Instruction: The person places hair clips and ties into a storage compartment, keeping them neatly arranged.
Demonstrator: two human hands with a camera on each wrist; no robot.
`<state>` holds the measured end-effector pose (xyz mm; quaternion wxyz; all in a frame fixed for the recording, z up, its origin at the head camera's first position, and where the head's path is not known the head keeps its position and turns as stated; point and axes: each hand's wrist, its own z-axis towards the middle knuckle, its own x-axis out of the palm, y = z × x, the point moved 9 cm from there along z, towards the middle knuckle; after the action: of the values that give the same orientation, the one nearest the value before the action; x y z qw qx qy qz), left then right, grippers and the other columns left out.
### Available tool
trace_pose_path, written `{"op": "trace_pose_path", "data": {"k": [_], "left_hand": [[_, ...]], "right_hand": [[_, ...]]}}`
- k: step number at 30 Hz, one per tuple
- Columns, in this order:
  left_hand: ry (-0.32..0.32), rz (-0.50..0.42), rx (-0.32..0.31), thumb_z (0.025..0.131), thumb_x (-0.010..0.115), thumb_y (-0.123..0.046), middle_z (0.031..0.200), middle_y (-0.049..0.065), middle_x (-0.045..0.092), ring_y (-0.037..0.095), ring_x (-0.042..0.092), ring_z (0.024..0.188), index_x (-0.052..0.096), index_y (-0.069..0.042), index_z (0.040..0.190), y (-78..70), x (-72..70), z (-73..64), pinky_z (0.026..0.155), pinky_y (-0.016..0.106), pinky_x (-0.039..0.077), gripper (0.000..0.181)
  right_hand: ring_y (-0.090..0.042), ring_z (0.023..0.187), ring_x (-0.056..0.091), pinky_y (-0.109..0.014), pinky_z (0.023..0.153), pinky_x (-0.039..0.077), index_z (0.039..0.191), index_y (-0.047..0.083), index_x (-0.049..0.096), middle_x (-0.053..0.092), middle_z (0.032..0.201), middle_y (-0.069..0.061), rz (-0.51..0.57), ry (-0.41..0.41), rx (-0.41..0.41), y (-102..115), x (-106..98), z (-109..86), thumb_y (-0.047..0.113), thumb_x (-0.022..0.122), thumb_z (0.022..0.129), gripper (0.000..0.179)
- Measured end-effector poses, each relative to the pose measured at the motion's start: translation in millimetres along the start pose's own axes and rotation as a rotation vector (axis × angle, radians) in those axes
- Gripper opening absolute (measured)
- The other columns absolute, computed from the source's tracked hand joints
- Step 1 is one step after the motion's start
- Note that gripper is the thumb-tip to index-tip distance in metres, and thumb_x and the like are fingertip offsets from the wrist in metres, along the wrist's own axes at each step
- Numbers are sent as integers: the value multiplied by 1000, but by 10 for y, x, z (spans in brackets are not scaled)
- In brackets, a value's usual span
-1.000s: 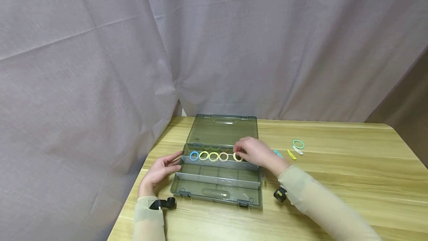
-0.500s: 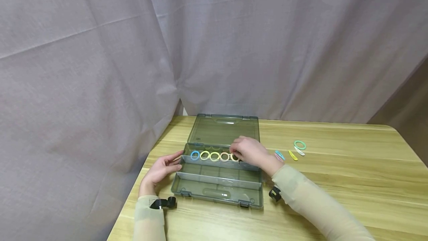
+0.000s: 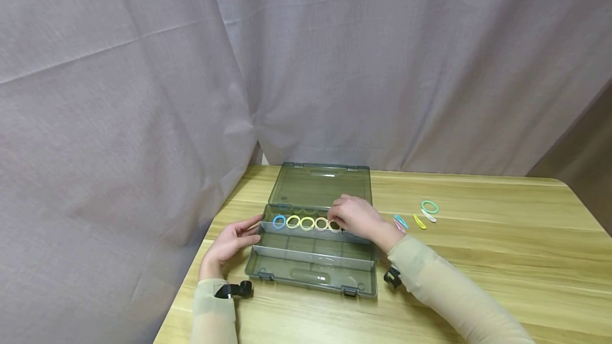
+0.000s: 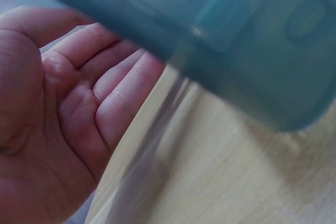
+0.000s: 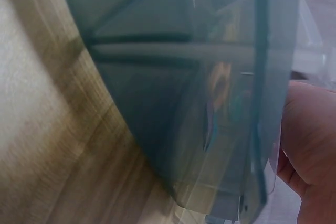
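A translucent grey compartment box (image 3: 311,259) lies on the table with its lid (image 3: 320,185) folded back. Along its back compartment stands a row of hair ties: a blue hair tie (image 3: 274,223), two yellow ones and two peach ones. My right hand (image 3: 356,216) reaches over this row and pinches the rightmost peach hair tie (image 3: 330,228), partly covered by the fingers. My left hand (image 3: 231,240) rests at the box's left side with fingers extended, fingertips at the rim. In the left wrist view, the palm (image 4: 63,114) shows beneath the blurred box side.
Right of the box lie a blue hair clip (image 3: 400,221), a pink hair clip (image 3: 398,225), a yellow hair clip (image 3: 419,221), a white hair clip (image 3: 428,216) and a green hair tie (image 3: 430,213). A grey curtain (image 3: 334,68) hangs behind the wooden table (image 3: 502,238).
My right hand has shifted slightly left, bringing the peach hair tie closer to the one beside it. The pink hair clip has come into view. My left hand stays at the box.
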<state>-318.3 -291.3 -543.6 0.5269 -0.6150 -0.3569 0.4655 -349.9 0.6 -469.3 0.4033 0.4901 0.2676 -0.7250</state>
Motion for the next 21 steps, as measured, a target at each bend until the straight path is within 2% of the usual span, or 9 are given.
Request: {"op": "trace_pose_path", "data": {"k": [21], "left_hand": [[1,0,-6,98,73,-2,166,21,38,45,43,148,44,7,158,12,-12,4,115,26,44,67]], "right_hand": [[-18,88,66,-37,82,61,93,17,80,73,90,5,6,10,12,-6,4,-15,5,85,89,13]]}}
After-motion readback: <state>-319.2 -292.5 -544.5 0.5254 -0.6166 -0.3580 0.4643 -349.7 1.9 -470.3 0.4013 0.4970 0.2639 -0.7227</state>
